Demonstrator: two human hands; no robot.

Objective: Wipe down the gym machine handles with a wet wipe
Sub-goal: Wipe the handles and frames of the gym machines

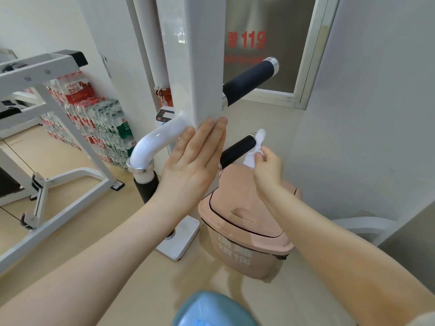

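Note:
A white upright post [202, 67] of the gym machine carries two black padded handles on its right side. The upper handle [249, 83] is untouched. My right hand [268, 169] pinches a white wet wipe [255, 147] against the chrome-capped tip of the lower handle [237, 150]. My left hand [193, 158] lies flat against the post with its fingers straight and together, holding nothing. A white curved tube [155, 142] leaves the post to the left and ends in a third black grip [146, 187].
A pink lidded bin [247, 227] stands on the floor right below the lower handle. Stacked packs of water bottles [94, 118] sit at the back left, beside a white machine frame [47, 95]. A blue rounded object [211, 309] is at the bottom edge.

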